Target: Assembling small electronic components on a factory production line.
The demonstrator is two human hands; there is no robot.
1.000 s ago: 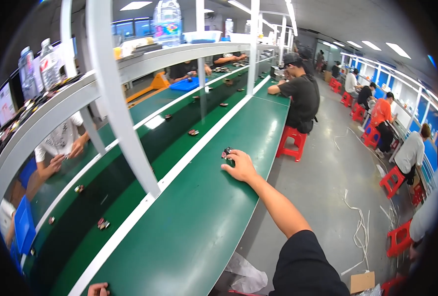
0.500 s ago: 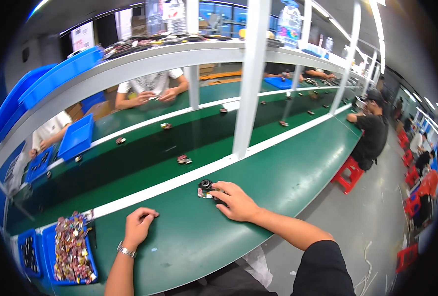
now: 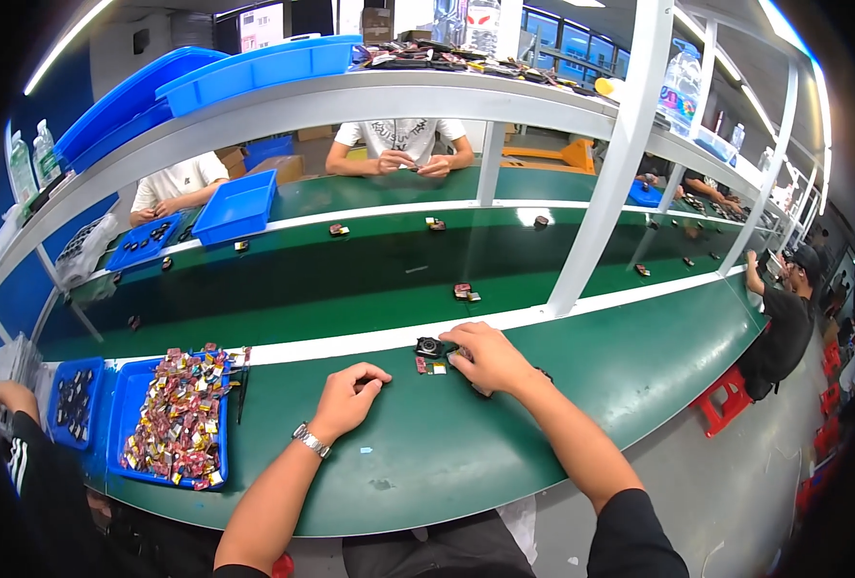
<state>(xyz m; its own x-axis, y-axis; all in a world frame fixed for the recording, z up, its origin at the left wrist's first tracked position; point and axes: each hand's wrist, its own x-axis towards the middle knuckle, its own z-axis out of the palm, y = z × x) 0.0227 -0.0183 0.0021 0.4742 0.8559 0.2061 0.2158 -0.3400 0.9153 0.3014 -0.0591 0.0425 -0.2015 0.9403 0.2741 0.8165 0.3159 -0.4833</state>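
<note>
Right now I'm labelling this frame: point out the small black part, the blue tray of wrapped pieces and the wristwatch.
small black part (image 3: 429,346): head view, its top.
blue tray (image 3: 122,395): head view, left rim.
wristwatch (image 3: 309,440): head view, metal band.

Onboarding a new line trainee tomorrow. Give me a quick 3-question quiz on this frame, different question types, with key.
1. True or false: the right hand touches the small black part on the green bench.
2. Multiple choice: what fills the blue tray left of the left hand?
A) bottles
B) small colourful pieces
C) cardboard boxes
3. Fill in: the left hand wears a ____ on its wrist and rests loosely curled on the bench, holding nothing visible.

Key:
1. True: its fingertips rest against the part, near the white strip.
2. B
3. Wristwatch
</note>
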